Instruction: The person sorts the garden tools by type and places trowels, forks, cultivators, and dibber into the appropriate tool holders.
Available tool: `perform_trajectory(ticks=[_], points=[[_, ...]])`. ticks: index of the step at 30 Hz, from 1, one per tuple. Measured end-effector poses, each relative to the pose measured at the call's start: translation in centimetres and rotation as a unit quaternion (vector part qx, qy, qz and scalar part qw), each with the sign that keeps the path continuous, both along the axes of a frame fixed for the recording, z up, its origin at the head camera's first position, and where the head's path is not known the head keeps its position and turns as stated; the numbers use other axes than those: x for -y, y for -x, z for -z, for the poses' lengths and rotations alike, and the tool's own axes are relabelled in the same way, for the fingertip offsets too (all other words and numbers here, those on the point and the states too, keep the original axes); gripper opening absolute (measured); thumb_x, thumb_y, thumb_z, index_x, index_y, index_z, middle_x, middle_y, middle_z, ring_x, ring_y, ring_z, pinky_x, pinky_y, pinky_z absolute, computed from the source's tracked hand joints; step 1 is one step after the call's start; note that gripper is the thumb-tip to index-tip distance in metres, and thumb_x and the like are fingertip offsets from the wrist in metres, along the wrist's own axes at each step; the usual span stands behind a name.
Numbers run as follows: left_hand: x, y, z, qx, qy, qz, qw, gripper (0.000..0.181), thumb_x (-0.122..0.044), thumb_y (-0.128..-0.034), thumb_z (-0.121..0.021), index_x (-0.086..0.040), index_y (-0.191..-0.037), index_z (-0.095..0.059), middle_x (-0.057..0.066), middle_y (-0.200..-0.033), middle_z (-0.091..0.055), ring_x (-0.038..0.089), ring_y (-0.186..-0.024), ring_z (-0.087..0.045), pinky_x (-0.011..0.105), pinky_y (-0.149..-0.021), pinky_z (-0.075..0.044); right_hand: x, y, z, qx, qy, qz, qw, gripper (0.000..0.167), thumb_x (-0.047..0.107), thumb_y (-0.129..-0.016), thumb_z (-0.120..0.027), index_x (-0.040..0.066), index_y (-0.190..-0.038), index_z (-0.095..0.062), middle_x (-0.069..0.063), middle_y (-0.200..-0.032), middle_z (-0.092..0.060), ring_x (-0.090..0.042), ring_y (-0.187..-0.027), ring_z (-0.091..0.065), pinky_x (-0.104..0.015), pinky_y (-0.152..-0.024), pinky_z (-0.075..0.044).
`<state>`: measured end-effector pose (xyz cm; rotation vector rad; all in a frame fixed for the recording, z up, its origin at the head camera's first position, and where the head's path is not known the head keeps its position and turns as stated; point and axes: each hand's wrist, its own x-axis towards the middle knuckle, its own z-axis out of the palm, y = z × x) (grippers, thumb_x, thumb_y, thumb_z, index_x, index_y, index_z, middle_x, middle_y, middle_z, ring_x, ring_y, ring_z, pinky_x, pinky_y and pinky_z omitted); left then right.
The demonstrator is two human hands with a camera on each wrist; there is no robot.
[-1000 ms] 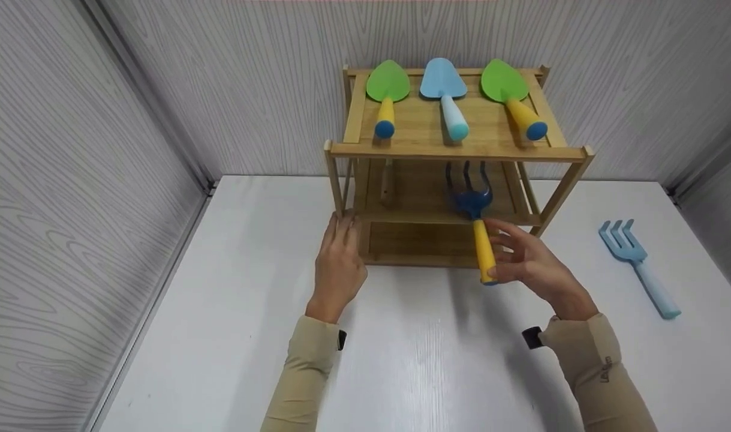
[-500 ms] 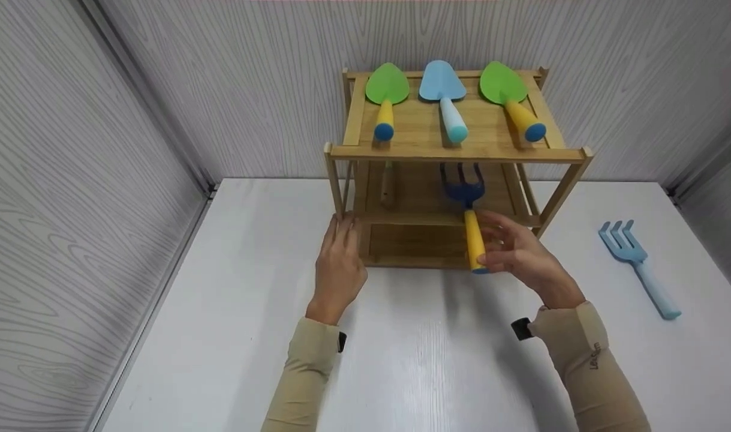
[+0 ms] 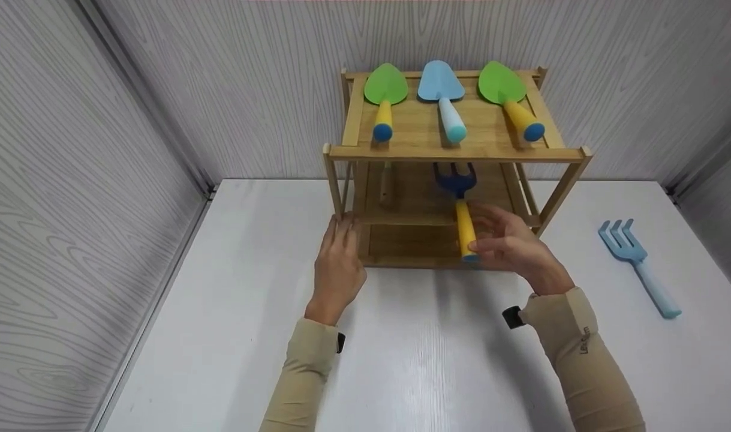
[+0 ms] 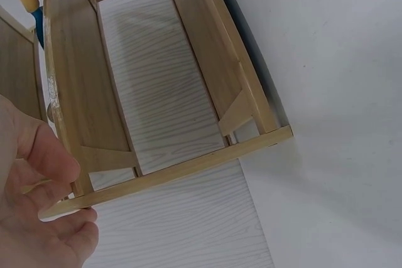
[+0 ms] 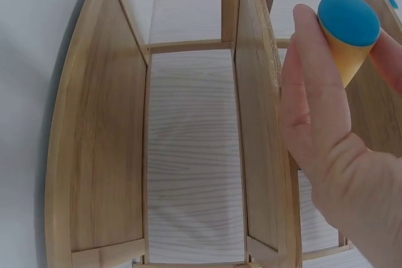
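A hand fork (image 3: 465, 228) with dark blue tines and a yellow handle is in my right hand (image 3: 515, 243), which pinches the handle between thumb and fingers. Its tines reach over the middle shelf (image 3: 413, 180) of a wooden rack (image 3: 461, 153), under the top board. In the right wrist view the blue butt of the handle (image 5: 348, 20) shows above the fingers. My left hand (image 3: 339, 264) holds the rack's front left post (image 4: 78, 183), thumb on one side and fingers on the other. Left of the fork, a wooden handle (image 3: 387, 183) lies on the middle shelf, its far end hidden.
On the top board lie a green trowel (image 3: 386, 84), a light blue trowel (image 3: 441, 81) and another green trowel (image 3: 502, 83). A light blue hand fork (image 3: 638, 264) lies on the white table (image 3: 401, 372), right of the rack. Grey wood-grain walls (image 3: 269, 90) stand behind and beside it.
My right hand has moved the yellow-handled hand fork leftward and farther in over the middle shelf. The left hand has stayed at the post.
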<state>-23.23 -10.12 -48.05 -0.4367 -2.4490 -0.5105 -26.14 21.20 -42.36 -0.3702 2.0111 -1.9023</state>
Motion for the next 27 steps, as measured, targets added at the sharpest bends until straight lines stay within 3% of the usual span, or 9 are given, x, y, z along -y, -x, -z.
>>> perform_trajectory(ticks=[11, 19, 27], points=[[0.0, 0.0, 0.1, -0.006, -0.013, 0.007, 0.9999, 0.058, 0.021, -0.0805, -0.057, 0.011, -0.138, -0.052, 0.026, -0.141, -0.051, 0.050, -0.137, -0.042, 0.049, -0.112, -0.038, 1.0, 1.2, -0.5, 0.023, 0.045, -0.005, 0.9987, 0.081, -0.011, -0.091, -0.060, -0.001, -0.159, -0.019, -0.025, -0.156, -0.031, -0.020, -0.102, -0.064, -0.027, -0.080, -0.058], [0.1, 0.0, 0.1, -0.002, -0.008, 0.008, 0.9999, 0.059, 0.020, -0.0793, -0.057, 0.012, -0.138, -0.052, 0.027, -0.142, -0.051, 0.050, -0.137, -0.041, 0.049, -0.112, -0.038, 1.8, 2.0, -1.4, 0.035, 0.012, 0.015, 0.9992, 0.081, -0.006, -0.092, -0.064, 0.004, -0.161, -0.022, -0.018, -0.157, -0.034, -0.026, -0.118, -0.054, -0.029, -0.088, -0.056], [-0.1, 0.0, 0.0, 0.001, -0.016, 0.007, 0.9999, 0.058, 0.021, -0.0813, -0.057, 0.012, -0.138, -0.052, 0.027, -0.142, -0.051, 0.050, -0.137, -0.041, 0.050, -0.112, -0.038, 2.3, 3.1, -2.1, 0.042, 0.010, 0.020, 0.9989, 0.081, -0.004, -0.092, -0.064, 0.008, -0.161, -0.023, -0.015, -0.161, -0.030, -0.022, -0.115, -0.052, -0.023, -0.079, -0.054]])
